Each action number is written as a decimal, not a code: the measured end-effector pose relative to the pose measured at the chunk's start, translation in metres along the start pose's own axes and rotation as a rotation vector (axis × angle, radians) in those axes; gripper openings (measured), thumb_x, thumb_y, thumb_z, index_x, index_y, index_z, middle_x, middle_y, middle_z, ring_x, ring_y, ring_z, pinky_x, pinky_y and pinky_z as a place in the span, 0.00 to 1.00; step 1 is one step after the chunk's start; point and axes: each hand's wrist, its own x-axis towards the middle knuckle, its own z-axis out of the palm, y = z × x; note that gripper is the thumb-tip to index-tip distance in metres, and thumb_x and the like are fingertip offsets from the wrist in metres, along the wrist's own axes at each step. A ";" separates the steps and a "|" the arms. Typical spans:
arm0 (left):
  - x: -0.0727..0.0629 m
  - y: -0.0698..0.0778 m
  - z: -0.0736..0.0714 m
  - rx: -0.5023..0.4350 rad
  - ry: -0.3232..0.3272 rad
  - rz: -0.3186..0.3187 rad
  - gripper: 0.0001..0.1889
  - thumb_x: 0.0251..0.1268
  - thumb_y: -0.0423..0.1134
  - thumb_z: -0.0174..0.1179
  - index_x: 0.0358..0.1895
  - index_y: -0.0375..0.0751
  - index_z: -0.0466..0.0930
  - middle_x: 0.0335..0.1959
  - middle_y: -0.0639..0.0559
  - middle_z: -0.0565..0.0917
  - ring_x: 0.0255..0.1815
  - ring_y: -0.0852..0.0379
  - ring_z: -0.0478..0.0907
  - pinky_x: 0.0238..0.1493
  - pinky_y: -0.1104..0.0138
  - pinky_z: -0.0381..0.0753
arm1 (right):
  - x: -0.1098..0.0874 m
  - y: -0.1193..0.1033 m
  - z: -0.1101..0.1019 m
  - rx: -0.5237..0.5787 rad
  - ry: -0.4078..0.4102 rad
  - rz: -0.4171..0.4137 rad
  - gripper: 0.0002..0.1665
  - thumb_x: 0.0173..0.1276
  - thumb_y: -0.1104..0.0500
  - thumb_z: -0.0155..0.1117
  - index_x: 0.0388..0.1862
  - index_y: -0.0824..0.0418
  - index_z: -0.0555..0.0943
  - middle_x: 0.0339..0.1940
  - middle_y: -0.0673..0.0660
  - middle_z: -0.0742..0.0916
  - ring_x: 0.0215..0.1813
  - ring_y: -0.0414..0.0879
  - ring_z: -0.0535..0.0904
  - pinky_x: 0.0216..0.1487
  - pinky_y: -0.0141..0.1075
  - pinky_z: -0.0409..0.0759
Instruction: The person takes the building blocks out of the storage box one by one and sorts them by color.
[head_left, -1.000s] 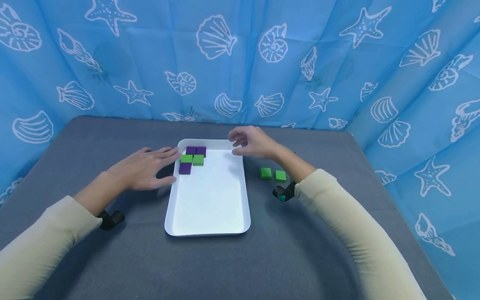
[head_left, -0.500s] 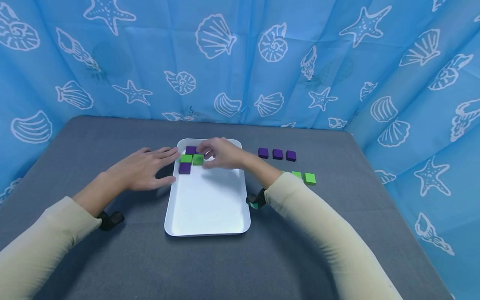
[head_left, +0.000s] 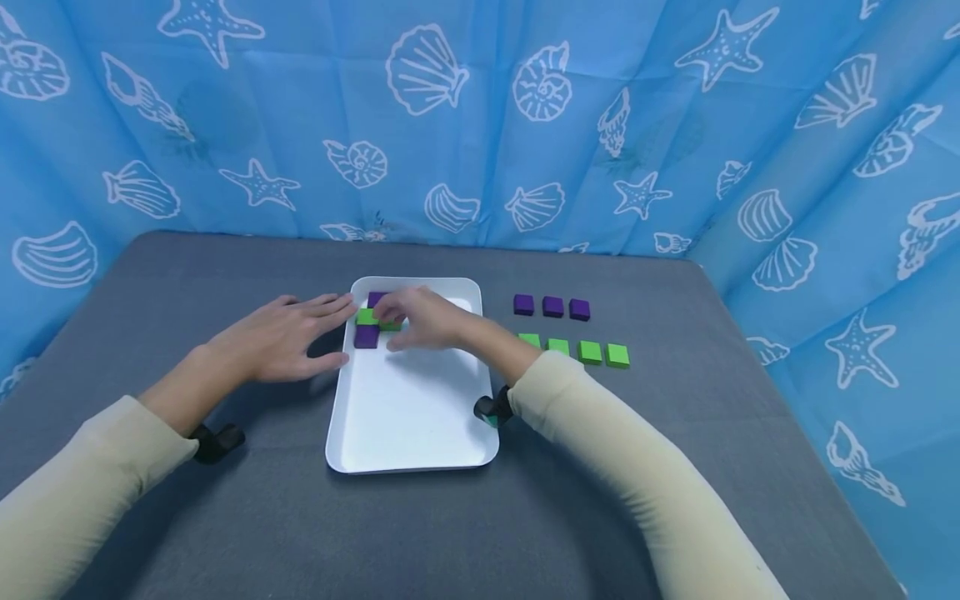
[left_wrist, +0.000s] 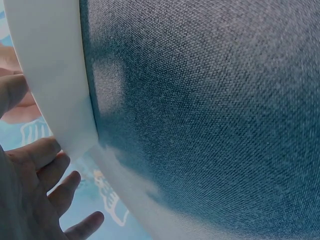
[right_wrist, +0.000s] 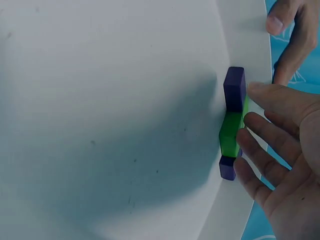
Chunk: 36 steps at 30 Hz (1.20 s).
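A white tray (head_left: 408, 417) lies in front of me with several small square blocks at its far left corner. My left hand (head_left: 273, 337) rests with spread fingers at the tray's left rim; in the left wrist view its fingertips (left_wrist: 45, 147) meet the edge. Over the blocks is my right hand (head_left: 433, 319), fingers loosely bent, partly covering them. A purple block (head_left: 367, 337) and a green block (head_left: 367, 317) show beside its fingertips. In the right wrist view, purple (right_wrist: 234, 90) and green blocks (right_wrist: 230, 135) sit right at the fingers, with no block seen in the grasp.
Right of the tray, three purple blocks (head_left: 552, 307) form a row on the grey table (head_left: 300, 517). A row of several green blocks (head_left: 589, 352) lies nearer, partly behind the right sleeve. A blue shell-patterned curtain (head_left: 480, 108) hangs behind and at the right.
My right hand has moved left from the tray's right rim to the block group, uncovering the rows at the right. The left hand has stayed at the left rim.
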 end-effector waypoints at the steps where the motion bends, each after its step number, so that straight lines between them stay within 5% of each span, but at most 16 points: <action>1: 0.000 0.000 0.000 -0.001 0.000 0.001 0.40 0.71 0.62 0.50 0.77 0.40 0.59 0.77 0.40 0.60 0.75 0.37 0.60 0.64 0.34 0.63 | 0.000 -0.001 0.001 -0.003 -0.001 0.002 0.26 0.63 0.64 0.72 0.60 0.67 0.78 0.55 0.60 0.86 0.56 0.48 0.82 0.60 0.34 0.76; 11: 0.000 -0.001 0.000 -0.001 0.001 0.001 0.40 0.71 0.62 0.50 0.77 0.39 0.58 0.77 0.40 0.60 0.75 0.38 0.60 0.64 0.34 0.64 | 0.004 -0.004 0.005 -0.037 -0.010 -0.014 0.25 0.62 0.64 0.73 0.58 0.67 0.80 0.53 0.59 0.86 0.54 0.47 0.82 0.55 0.28 0.77; 19: -0.001 0.000 0.000 -0.006 -0.012 -0.012 0.41 0.71 0.62 0.51 0.77 0.39 0.58 0.77 0.39 0.60 0.75 0.37 0.61 0.64 0.34 0.63 | 0.006 -0.003 0.011 0.047 -0.020 -0.024 0.24 0.63 0.67 0.71 0.58 0.67 0.79 0.55 0.59 0.85 0.55 0.48 0.82 0.54 0.29 0.79; 36: 0.000 0.000 0.001 -0.009 0.001 -0.004 0.41 0.71 0.62 0.52 0.77 0.39 0.58 0.77 0.39 0.60 0.75 0.38 0.61 0.64 0.34 0.63 | 0.014 -0.005 0.019 -0.044 0.018 0.008 0.23 0.63 0.65 0.72 0.57 0.65 0.81 0.50 0.57 0.87 0.50 0.44 0.82 0.53 0.26 0.77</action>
